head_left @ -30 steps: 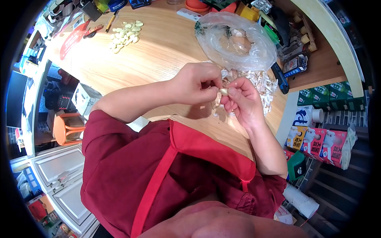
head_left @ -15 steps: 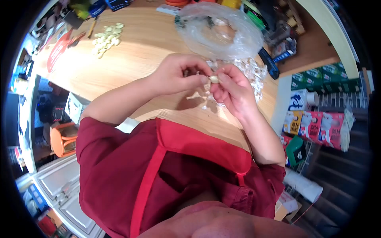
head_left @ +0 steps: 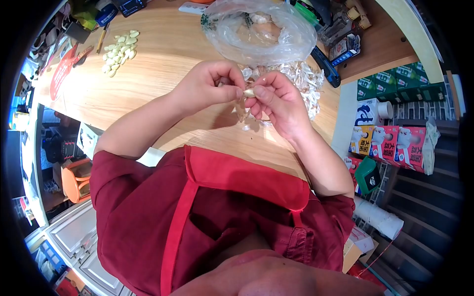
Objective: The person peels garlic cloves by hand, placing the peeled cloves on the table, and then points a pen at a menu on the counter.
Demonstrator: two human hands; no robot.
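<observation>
A pale garlic clove (head_left: 249,92) is between my two hands, above the wooden table. My right hand (head_left: 279,103) pinches it between thumb and forefinger, the other fingers curled beneath. From the other side, my left hand (head_left: 210,84) is closed, its thumb and fingertips pressed on the clove's end. Shreds of papery garlic skin (head_left: 242,111) hang just below the fingers. Behind my right hand lies a heap of white garlic skins (head_left: 308,89). Peeled garlic cloves (head_left: 120,53) form a pile on the far left of the table.
A clear plastic bag (head_left: 217,37) with garlic bulbs (head_left: 266,30) inside stands beyond my hands. Right of it lies a dark blue tool-like object (head_left: 326,66). A red fan-shaped sheet (head_left: 61,74) rests at the table's left edge (head_left: 84,116). Boxes (head_left: 385,140) stand on the right.
The view has shifted slightly, so both hands and the table items appear a little further left and higher. Both hands still hold the clove, now tilted differently, and a shred of skin hangs below it.
</observation>
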